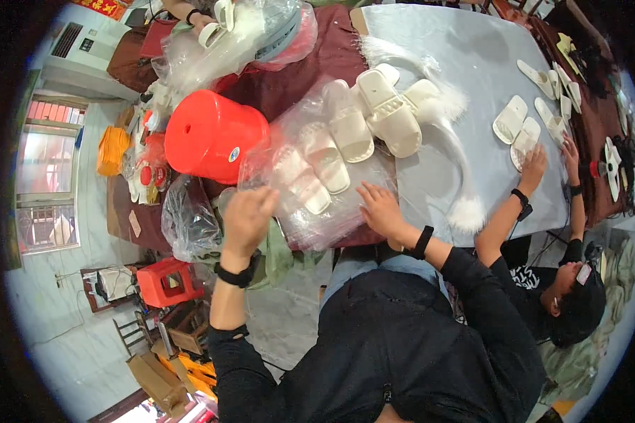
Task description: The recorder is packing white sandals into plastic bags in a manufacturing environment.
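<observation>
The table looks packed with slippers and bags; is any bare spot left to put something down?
Yes: the grey tabletop is bare at the far end, between the loose cream slippers and the co-worker's slipper pairs. The near end is crowded: clear bags, a red bucket.

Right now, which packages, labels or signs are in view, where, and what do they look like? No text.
Clear plastic bag: flat on the table under the left hand and right hand, cream slippers inside.
Round sticker: small, pale, on the red bucket.
Bulging clear bag: top centre of the table.
Red sign: top left, yellow marks.
Cardboard box: brown, on the floor, bottom left.
</observation>
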Demonstrator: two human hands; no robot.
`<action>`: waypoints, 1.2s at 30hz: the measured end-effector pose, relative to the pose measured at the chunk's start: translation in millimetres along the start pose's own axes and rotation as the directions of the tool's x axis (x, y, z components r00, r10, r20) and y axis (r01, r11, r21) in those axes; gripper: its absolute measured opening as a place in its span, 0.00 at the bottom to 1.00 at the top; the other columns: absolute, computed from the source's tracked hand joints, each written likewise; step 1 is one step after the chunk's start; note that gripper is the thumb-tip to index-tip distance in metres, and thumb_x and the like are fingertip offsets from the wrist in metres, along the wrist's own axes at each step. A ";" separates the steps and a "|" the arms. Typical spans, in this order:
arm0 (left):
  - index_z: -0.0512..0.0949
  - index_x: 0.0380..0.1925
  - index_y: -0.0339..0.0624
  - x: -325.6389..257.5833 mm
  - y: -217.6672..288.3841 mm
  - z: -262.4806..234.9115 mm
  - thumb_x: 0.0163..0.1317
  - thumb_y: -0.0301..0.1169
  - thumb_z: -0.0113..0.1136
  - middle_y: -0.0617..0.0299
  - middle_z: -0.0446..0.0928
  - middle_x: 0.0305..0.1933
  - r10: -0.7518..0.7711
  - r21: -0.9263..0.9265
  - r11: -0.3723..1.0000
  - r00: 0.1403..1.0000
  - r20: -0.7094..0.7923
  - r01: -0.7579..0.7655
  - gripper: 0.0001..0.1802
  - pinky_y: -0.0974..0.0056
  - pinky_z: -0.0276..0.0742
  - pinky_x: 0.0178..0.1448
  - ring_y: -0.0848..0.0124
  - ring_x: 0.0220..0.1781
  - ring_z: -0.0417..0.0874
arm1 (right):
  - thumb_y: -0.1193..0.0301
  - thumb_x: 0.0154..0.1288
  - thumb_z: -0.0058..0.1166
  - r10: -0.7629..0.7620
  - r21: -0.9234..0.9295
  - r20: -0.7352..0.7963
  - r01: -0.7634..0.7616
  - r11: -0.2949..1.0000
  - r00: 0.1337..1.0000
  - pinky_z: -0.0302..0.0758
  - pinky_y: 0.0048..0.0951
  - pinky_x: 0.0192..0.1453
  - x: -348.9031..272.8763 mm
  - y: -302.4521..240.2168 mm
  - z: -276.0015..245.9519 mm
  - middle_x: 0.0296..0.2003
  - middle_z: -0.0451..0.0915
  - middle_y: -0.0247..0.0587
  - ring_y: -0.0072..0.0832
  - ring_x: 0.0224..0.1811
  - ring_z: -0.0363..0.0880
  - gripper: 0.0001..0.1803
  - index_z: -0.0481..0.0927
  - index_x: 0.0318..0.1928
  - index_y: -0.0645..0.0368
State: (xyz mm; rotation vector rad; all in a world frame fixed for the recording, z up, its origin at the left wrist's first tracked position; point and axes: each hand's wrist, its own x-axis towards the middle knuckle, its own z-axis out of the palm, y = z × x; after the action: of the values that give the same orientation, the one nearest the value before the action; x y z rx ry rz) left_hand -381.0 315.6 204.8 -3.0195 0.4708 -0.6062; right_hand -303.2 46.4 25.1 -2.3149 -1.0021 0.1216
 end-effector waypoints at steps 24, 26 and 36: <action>0.73 0.45 0.40 -131.4 31.9 145.4 0.45 0.20 0.52 0.54 0.72 0.46 -0.085 -0.386 0.900 0.951 0.298 0.202 0.22 0.54 0.65 0.56 0.56 0.51 0.71 | 0.73 0.50 0.52 0.034 -0.438 0.211 0.063 0.897 0.977 0.63 0.43 0.58 182.1 62.5 -61.1 0.37 0.78 0.38 0.40 0.46 0.73 0.32 0.65 0.59 0.40; 0.73 0.47 0.41 -130.8 36.4 144.7 0.50 0.25 0.49 0.52 0.71 0.52 -0.086 -0.331 0.921 0.937 0.339 0.204 0.21 0.52 0.59 0.61 0.56 0.56 0.68 | 0.68 0.51 0.54 0.008 -0.572 0.270 0.153 0.806 0.963 0.63 0.44 0.58 187.3 74.8 -43.4 0.38 0.79 0.39 0.39 0.46 0.75 0.33 0.63 0.60 0.36; 0.67 0.54 0.40 -153.6 44.1 170.2 0.53 0.25 0.46 0.52 0.62 0.62 -0.256 -0.087 0.941 0.856 0.449 0.327 0.24 0.50 0.52 0.67 0.54 0.64 0.61 | 0.64 0.49 0.60 0.257 -0.182 0.289 -0.211 0.960 0.922 0.71 0.40 0.47 196.1 101.0 -25.3 0.39 0.78 0.52 0.45 0.44 0.76 0.25 0.73 0.50 0.54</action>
State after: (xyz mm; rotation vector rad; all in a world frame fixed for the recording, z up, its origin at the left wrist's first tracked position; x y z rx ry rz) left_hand -463.9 313.5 -13.5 -3.2622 0.0358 0.1226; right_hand -92.3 115.3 17.9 -2.6024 -0.8996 0.5412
